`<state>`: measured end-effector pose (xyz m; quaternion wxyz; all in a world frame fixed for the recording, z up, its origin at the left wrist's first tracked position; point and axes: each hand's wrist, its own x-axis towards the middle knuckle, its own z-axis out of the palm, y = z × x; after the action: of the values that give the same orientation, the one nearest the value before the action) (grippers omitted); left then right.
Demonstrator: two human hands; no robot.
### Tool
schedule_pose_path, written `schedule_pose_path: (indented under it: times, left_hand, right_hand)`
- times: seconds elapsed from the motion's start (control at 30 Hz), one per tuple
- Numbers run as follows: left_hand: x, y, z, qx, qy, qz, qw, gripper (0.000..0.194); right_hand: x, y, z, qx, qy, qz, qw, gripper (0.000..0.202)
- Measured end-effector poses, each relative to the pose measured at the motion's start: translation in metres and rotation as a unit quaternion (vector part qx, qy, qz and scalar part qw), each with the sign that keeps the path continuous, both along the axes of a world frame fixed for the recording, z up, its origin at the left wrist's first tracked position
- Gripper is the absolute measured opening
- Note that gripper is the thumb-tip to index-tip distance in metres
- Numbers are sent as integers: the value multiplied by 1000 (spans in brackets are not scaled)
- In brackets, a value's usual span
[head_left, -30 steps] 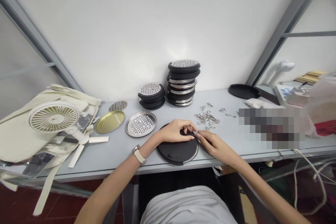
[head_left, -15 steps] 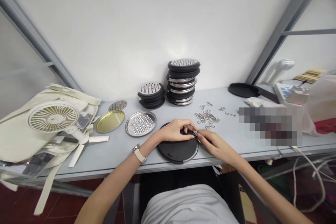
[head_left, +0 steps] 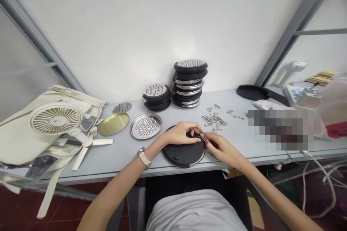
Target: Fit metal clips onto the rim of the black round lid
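A round black disc with a thin metal rim along its right side lies near the table's front edge. My left hand rests over its upper part, fingers curled and closed on a small shiny metal clip at the disc's right edge. From the other side, my right hand pinches the same clip between thumb and fingers. The fingertips partly cover the clip, so how it meets the disc is hidden. Beyond my hands lies a loose pile of similar wire clips.
Tall and short stacks of black-edged perforated discs stand by the wall. Left are a round grater plate, a gold lid and a white fan. A black pan-like dish sits back right, near a plastic bag.
The metal clip shows more clearly between my fingertips, and my right fingers have shifted slightly. The disc stays where it was; the whole view has moved a little.
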<state>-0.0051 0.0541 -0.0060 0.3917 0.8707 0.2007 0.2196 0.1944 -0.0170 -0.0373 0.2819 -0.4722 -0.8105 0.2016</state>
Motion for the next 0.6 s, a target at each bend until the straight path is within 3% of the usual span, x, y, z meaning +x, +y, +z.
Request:
schedule_pose_path:
  times: [0.6]
  left_hand:
    - [1,0,1,-11,9,1,1000,28]
  right_hand:
    - [1,1,2,-6,13,7,1000,30]
